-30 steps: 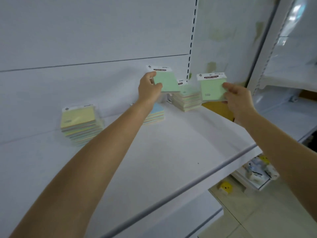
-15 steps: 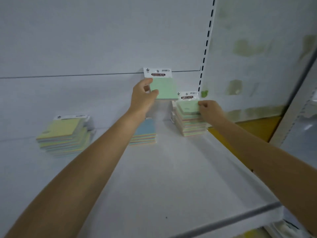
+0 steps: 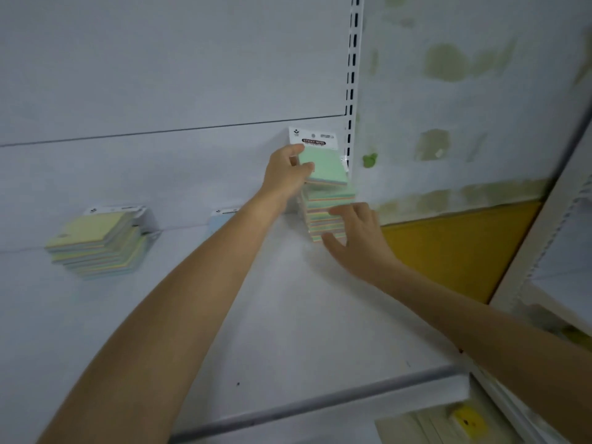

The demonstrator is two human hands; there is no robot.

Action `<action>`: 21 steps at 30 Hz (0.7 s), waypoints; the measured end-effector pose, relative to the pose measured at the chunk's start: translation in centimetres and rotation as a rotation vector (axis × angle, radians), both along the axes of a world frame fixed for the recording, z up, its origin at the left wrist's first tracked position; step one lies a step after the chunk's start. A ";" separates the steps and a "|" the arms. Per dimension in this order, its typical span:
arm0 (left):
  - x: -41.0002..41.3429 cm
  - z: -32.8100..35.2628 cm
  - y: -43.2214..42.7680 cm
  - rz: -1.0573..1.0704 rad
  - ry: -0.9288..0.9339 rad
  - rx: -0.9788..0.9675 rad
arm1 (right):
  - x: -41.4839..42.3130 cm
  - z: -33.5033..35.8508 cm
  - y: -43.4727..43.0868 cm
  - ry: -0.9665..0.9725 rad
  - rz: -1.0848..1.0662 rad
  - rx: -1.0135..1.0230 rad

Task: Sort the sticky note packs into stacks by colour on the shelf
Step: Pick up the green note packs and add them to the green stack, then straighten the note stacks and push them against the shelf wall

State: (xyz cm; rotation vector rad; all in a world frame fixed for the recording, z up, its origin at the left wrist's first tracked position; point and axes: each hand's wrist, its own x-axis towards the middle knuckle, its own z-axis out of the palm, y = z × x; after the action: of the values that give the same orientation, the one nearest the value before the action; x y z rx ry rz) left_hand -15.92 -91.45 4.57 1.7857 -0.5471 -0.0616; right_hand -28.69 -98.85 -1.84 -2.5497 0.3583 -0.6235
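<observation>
Grip: left hand (image 3: 286,178) round green pack (image 3: 327,169), right hand (image 3: 358,243) open against stack (image 3: 322,205)

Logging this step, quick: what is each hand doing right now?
Left hand: holds a green sticky note pack at the top of the green stack.
Right hand: open, fingers touching the green stack's side.

A white shelf (image 3: 288,315) carried three piles of sticky note packs along its back: a green-topped stack (image 3: 326,213) at the foot of the slotted upright (image 3: 352,75), a blue-topped stack (image 3: 221,219), partly hidden, left of that upright, and a yellow-topped stack (image 3: 96,241) far left of it
</observation>
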 end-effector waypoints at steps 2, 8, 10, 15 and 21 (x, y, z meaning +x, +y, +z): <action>-0.1 -0.6 -0.8 0.000 -0.022 0.105 | 0.1 -1.1 0.8 0.165 0.050 -0.009; 0.2 -1.6 -1.6 0.035 -0.087 0.363 | -0.1 -1.8 1.8 0.356 0.086 -0.101; 0.1 -1.6 -1.7 0.023 -0.078 0.368 | -0.2 -1.8 1.8 0.350 0.092 -0.120; 0.3 -0.7 -0.2 0.058 -0.215 0.373 | -0.3 -2.0 1.5 0.272 0.090 -0.129; 2.6 1.0 8.2 0.160 -0.538 0.404 | 0.7 0.9 3.3 -0.097 0.194 -0.281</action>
State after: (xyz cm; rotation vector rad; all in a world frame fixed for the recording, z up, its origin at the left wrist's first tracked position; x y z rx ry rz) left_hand -13.30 -83.21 5.60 2.2474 -0.8104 0.4607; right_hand -27.99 -95.57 -0.94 -2.7608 -0.0133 -0.7658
